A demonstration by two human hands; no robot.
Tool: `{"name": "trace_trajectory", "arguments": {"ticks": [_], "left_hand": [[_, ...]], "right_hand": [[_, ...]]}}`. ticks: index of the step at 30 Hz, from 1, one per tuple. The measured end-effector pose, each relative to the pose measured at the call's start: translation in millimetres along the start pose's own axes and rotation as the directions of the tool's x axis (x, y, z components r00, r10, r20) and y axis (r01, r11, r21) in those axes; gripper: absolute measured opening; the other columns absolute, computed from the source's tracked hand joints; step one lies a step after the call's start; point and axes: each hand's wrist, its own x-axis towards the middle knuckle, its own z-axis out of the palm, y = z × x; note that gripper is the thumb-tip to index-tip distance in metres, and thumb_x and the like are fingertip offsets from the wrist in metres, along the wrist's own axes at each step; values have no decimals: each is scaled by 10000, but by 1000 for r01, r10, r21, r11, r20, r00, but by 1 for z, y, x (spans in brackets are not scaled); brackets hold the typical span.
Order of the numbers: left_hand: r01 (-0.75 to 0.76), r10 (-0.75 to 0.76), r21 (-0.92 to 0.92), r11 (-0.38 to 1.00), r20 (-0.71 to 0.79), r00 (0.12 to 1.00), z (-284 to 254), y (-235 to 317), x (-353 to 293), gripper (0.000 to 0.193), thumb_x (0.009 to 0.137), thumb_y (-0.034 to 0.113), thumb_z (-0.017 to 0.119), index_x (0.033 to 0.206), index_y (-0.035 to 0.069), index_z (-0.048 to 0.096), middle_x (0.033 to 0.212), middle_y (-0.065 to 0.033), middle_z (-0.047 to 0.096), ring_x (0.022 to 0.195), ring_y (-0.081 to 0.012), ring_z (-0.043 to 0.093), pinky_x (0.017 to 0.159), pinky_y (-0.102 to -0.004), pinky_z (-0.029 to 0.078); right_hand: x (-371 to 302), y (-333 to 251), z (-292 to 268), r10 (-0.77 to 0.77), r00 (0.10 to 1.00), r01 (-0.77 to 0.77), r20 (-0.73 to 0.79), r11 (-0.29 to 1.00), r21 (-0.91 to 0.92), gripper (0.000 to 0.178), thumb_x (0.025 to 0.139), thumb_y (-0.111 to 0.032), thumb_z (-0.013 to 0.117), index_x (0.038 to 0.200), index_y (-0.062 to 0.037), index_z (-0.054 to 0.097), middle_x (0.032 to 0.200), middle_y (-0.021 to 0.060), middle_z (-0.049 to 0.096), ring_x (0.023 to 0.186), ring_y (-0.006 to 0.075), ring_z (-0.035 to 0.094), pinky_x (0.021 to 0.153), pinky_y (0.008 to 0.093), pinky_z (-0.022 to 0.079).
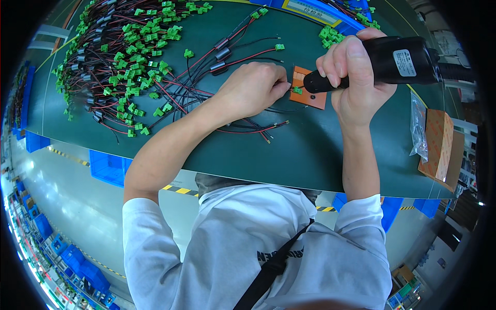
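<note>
My right hand (356, 77) is wrapped round a black electric screwdriver (395, 59), which is tilted so its narrow nose is over an orange fixture block (316, 100). A small green terminal connector (297, 90) sits in the block, just beside that nose. From the left, my left hand (253, 89) reaches in with its fingers pinched together at the connector, closed on a thin wire whose end they mostly hide. Red and black wires (253, 129) with bare ends lie beneath and around that hand. The screwdriver's bit cannot be made out.
A big heap of wire leads with green connectors (134, 46) covers the left of the green table (289, 155). Loose green connectors (330, 37) lie by a blue bin (315, 13) at the back. An open cardboard box (439, 147) and a clear plastic bag (418, 129) are at right.
</note>
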Motion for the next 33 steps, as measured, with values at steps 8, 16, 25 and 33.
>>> {"name": "trace_trajectory", "arguments": {"ticks": [8,16,25,33], "left_hand": [[12,-12,-9,1000,1,1000,-1,1,0,204,963,185,694,973,-17,723,840,-169,698,765,-339,670,710,-424,524],[1,-1,-18,1000,1,1000,0,1,-1,199,957,175,694,980,-21,721,853,-173,697,771,-339,667,713,-419,525],[84,-36,-273,958,176,984,-34,0,0,192,1006,161,729,1054,-23,755,844,-28,727,771,-77,610,718,-272,515],[-49,43,-5,999,-408,912,-74,6,7,244,919,109,778,1149,37,746,893,-127,708,754,-246,711,693,-363,558]], "right_hand": [[2,4,1,10,999,-9,42,999,-31,85,1036,-46,607,1100,-47,551,682,58,530,514,119,476,530,334,445],[0,2,2,-1,998,3,67,999,-37,60,1045,-48,597,1078,-30,550,674,59,531,513,118,478,534,330,448],[7,-20,-13,-54,997,59,-46,991,123,122,1064,-89,546,1170,-95,605,718,23,478,570,133,464,600,363,446],[25,-45,-65,-47,990,58,135,995,-79,331,1073,-292,615,1316,-69,602,825,53,521,708,168,513,712,396,457]]}}
